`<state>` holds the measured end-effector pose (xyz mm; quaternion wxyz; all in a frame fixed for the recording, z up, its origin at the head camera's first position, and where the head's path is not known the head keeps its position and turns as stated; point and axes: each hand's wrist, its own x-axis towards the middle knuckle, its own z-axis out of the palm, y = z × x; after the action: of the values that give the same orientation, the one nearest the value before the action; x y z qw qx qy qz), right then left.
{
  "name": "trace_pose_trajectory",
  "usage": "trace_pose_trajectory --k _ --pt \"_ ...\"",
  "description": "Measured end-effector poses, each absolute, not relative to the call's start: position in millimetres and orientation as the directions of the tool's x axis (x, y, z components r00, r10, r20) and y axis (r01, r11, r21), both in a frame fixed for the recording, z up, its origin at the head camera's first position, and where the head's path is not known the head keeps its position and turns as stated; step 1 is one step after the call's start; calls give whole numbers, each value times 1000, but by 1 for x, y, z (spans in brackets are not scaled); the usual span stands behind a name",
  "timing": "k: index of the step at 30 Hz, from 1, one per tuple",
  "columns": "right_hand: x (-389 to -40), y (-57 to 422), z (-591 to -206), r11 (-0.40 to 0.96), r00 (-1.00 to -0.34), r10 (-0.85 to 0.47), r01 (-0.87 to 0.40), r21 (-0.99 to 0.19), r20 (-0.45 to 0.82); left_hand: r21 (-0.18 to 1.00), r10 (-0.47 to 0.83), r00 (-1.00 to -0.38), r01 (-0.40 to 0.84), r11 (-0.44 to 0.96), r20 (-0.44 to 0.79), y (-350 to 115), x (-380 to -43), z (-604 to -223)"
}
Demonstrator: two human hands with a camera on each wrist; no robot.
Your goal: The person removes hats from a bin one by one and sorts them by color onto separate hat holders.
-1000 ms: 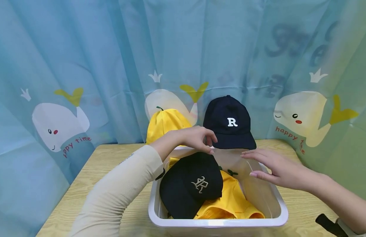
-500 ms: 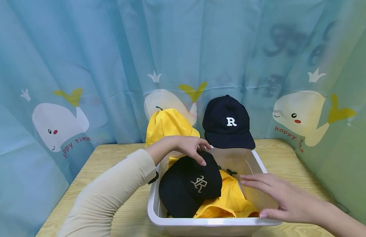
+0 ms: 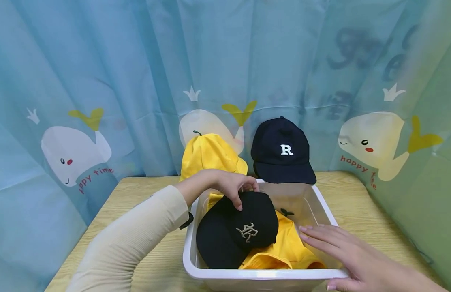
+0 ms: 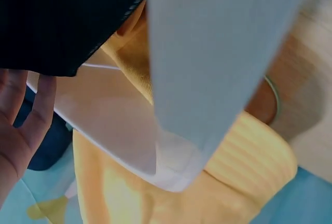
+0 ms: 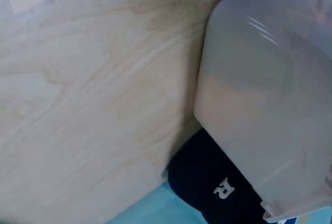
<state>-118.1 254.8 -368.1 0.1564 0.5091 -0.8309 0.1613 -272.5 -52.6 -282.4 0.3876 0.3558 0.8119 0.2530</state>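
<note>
A black cap [image 3: 225, 235] with a gold-toned emblem lies tilted in a white plastic bin [image 3: 265, 274]. My left hand [image 3: 230, 184] pinches its crown, thumb on the near face and fingers behind. In the left wrist view, the fingers [image 4: 39, 110] reach the edge of the black cap [image 4: 67, 22]. Beneath the cap is yellow fabric [image 3: 283, 239], with a small green sprout at its back. My right hand [image 3: 356, 253] lies over the bin's right rim near the front corner, fingers extended; whether it touches the rim is unclear.
Behind the bin stand a yellow hat [image 3: 210, 154] with a green stem and a dark cap [image 3: 281, 150] with a white R. The wooden table [image 3: 145, 202] meets a blue curtain [image 3: 137, 81] at the back and sides.
My left hand has lowered onto the black cap and taken hold of its crown; the cap has shifted slightly. My right hand has moved down and nearer, to the bin's front right corner.
</note>
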Motion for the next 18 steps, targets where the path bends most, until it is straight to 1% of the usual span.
trace_pose_trajectory --k 3,7,13,15,18 --pt "-117 255 -371 412 -398 -806 -909 -66 439 671 783 -434 416 614 -447 -54 -271 -281" --pt "-117 254 -376 403 -345 -812 -915 25 471 643 797 -412 474 602 -442 -57 -271 -275" --pt "-118 255 -379 420 -342 -817 -904 73 465 653 832 -366 516 555 -417 -68 -271 -266" --pt "-118 255 -379 408 -323 -820 -909 86 471 662 847 -365 530 531 -387 -73 -271 -263" --pt "-119 254 -379 380 -286 -825 -919 105 488 663 865 -384 561 496 -322 -81 -271 -258"
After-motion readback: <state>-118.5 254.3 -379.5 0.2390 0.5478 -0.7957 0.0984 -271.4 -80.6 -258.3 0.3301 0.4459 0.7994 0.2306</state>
